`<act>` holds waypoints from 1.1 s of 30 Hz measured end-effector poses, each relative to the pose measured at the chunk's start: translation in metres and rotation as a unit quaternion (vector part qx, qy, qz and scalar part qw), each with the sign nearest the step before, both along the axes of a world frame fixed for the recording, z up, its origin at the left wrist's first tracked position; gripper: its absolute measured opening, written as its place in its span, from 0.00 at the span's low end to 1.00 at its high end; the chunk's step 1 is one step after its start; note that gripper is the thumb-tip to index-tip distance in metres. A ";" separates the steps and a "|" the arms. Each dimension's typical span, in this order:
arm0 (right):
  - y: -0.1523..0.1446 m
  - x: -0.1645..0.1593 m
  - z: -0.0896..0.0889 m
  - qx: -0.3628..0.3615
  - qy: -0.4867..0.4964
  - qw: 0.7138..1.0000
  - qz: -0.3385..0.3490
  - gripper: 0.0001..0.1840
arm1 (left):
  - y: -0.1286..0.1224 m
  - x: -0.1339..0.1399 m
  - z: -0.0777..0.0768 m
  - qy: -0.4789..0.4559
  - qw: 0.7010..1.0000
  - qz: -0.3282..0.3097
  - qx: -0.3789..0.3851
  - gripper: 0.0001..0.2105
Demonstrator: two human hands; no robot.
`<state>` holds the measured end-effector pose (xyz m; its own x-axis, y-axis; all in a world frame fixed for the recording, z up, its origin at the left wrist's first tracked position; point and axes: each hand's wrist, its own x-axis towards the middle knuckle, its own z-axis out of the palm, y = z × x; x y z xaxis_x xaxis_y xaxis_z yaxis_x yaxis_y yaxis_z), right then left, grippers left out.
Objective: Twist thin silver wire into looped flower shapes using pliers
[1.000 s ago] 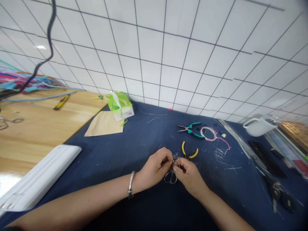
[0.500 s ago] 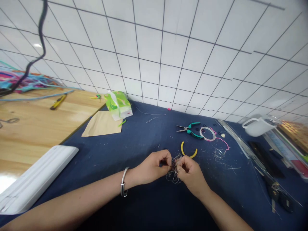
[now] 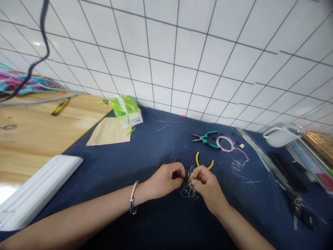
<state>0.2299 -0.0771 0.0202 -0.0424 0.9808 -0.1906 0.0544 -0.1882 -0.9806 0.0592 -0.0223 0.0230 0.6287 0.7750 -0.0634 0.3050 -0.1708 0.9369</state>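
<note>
Between my two hands is a tangled bundle of thin silvery and dark wire [image 3: 188,187], with loops hanging below the fingers. My left hand [image 3: 166,178], with a silver bangle [image 3: 132,198] on its wrist, pinches the bundle's left side between thumb and fingers. On the other side, my right hand [image 3: 208,184] pinches the bundle near its top. The exact strands under the fingertips are too small to make out. Just behind my right hand lie yellow-handled pliers [image 3: 211,164], their front part hidden by the hand and wire.
Teal-handled needle-nose pliers [image 3: 210,139] and a wire coil [image 3: 225,143] lie behind on the dark blue cloth. A white mug [image 3: 279,136] and keys [image 3: 296,210] are at right. At left are brown paper [image 3: 108,133], a green packet [image 3: 128,111], a white device [image 3: 44,191] and a yellow cutter [image 3: 61,106].
Both hands keep their pinch and have barely moved. The wire bundle has turned slightly, and more of its dark strands show between the fingers. The view has shifted a little.
</note>
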 end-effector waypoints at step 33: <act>0.005 0.010 0.005 -0.043 -0.093 0.992 0.069 0.06 | -0.006 0.006 -0.007 -0.067 0.976 0.006 -0.207 0.05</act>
<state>0.2402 -0.0716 0.0249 -0.1306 0.9477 -0.2912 0.2634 -0.2500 -0.9317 0.0649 -0.0284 0.0159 0.6446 0.7072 -0.2906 0.1740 0.2344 0.9564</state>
